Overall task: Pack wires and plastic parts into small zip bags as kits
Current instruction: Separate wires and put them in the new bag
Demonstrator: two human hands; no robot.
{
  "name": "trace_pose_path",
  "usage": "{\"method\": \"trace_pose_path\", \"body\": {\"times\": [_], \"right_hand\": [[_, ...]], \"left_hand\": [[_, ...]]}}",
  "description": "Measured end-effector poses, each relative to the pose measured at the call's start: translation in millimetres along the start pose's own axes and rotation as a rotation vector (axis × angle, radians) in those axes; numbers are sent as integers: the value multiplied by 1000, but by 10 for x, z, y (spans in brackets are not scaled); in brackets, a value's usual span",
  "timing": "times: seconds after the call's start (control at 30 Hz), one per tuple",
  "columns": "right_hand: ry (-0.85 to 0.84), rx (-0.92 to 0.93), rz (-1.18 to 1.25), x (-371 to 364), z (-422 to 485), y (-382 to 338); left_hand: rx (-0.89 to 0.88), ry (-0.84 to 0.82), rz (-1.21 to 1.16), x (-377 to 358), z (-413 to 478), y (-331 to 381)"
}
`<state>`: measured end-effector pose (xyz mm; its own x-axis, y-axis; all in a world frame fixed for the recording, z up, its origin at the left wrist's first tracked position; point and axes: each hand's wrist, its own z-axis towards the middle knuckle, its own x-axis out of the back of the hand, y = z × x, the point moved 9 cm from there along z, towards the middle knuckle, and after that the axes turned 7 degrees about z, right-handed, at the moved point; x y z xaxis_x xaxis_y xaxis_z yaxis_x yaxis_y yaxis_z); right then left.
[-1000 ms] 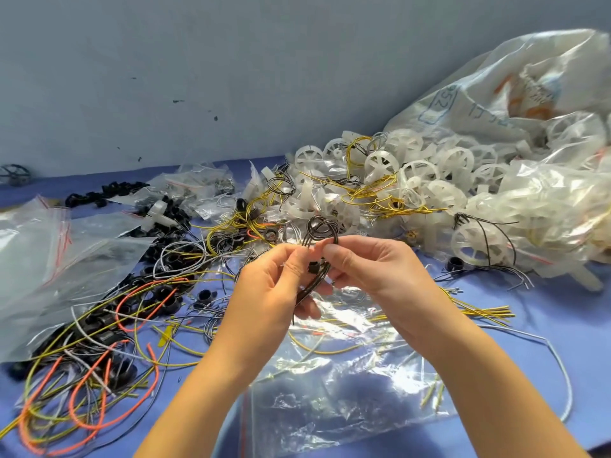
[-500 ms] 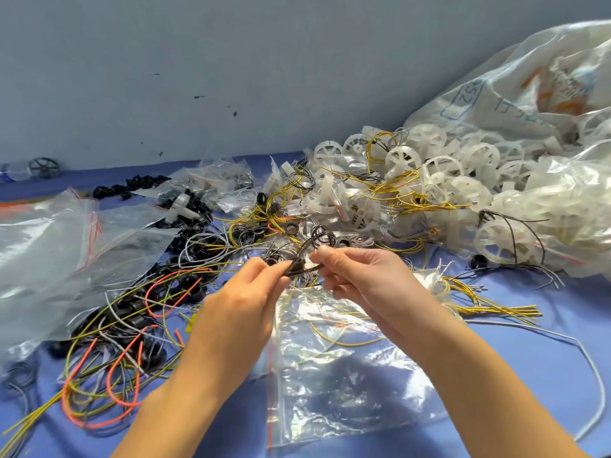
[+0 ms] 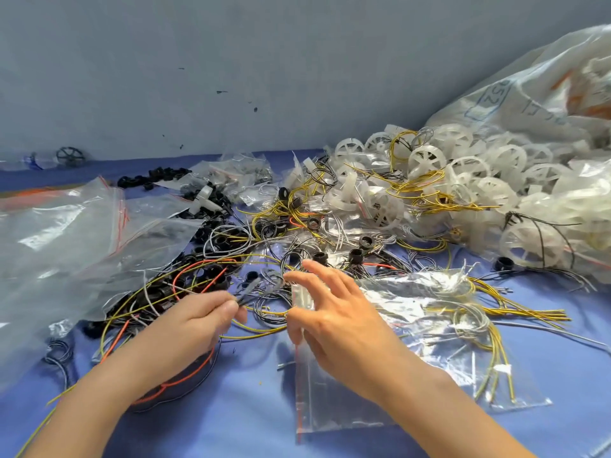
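Dark wire bundle (image 3: 246,298) first: it sits right at the fingertips of my left grip (image 3: 195,322), thumb and forefinger pressed together on one end, the rest poking out toward my other hand in a blur. It is low over the blue worktop (image 3: 231,424), just left of the small zip bag (image 3: 330,411).

That bag lies flat in front of me, red seal line down its left edge, with its mouth lifted up against my right grip (image 3: 334,319). My fingers there are spread and fairly straight, thumb beside the raised edge of the bag. It is too smeared for me to tell whether I am actually pinching the plastic or only touching it.

Under and behind my left hand is a tangle of loose wires (image 3: 185,279), yellow, orange, grey and black. Just beyond my fingertips, black rings (image 3: 355,256) are scattered among more wire. To the right of the small bag lies a packed bag of yellow wires (image 3: 463,342), overlapping it.

Further back, a heap of white plastic wheels (image 3: 426,160) spills from a big clear sack (image 3: 529,104) at the far right. On the left, empty zip bags (image 3: 66,233) lie in a slack pile. A single black wheel (image 3: 70,156) sits against the grey wall (image 3: 231,61) at the back left.
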<state>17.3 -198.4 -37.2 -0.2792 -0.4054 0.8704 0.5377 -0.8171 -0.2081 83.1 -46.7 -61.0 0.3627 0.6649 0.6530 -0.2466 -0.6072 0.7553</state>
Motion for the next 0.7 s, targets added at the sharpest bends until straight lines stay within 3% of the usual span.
{"method": "trace_pose_path", "body": {"times": [0.1,0.2,0.3,0.43,0.57,0.7], "right_hand": [[166,-78,155,185,-7,101],[305,-169,319,312,-20,233],[329,-209,402,314,-35,268],[331,-153,437,375,-43,188],[393,-134,450,494,-103,181],[423,-193,510,543,-163,312]], "left_hand": [[80,-193,-175,-172,-64,65],[81,-382,-130,-403,-118,317],[80,-498,-67,-696,-107,548],[110,-477,-74,-769,-6,711],[84,-386,-400,-602,140,843],[78,-382,-511,-761,218,902]]}}
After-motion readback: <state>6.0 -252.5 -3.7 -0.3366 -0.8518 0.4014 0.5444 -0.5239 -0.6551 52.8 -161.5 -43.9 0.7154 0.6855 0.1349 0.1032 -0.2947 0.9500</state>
